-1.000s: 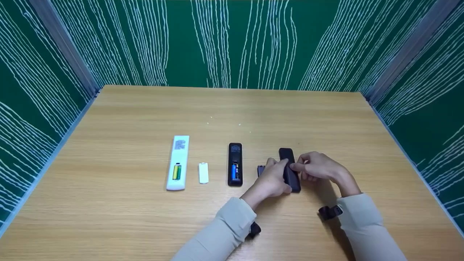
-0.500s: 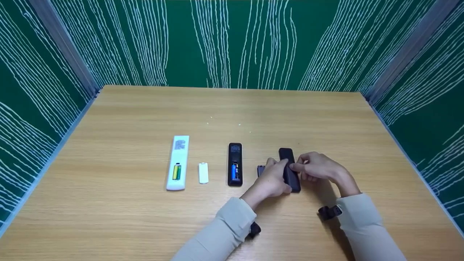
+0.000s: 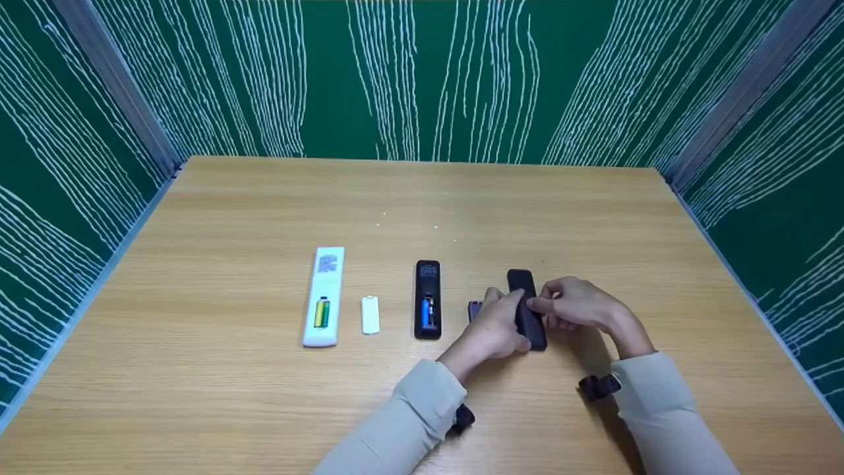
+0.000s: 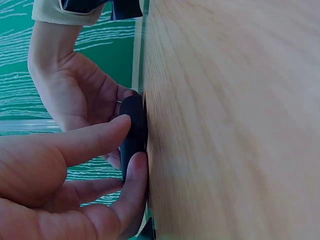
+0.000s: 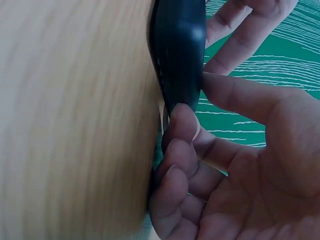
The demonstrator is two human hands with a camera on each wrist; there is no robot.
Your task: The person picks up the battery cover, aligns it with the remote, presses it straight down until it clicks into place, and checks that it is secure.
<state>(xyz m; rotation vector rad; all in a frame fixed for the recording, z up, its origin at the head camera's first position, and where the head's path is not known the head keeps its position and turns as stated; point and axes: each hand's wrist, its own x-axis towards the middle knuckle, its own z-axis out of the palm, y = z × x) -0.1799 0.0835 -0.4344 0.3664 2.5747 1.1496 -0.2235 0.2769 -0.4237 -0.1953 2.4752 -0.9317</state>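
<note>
A black remote control (image 3: 535,335) lies at a slant on the right of the table in the head view. My left hand (image 3: 496,326) grips it from the left, fingers on both its long sides. From the right, my right hand (image 3: 573,302) pinches its edge between thumb and curled fingers. In the left wrist view the remote (image 4: 134,135) is edge-on, close over the tabletop. The right wrist view has its smooth rounded end (image 5: 180,55) between my right thumb and fingertips. A small dark piece (image 3: 474,310) is partly hidden behind my left hand.
A second black remote (image 3: 428,280) lies with its battery compartment uncovered, a blue battery and a darker one inside. Further left are a white battery cover (image 3: 370,315) and a white remote (image 3: 324,280) holding green-yellow batteries. Tiny white specks dot the wooden table (image 3: 395,191).
</note>
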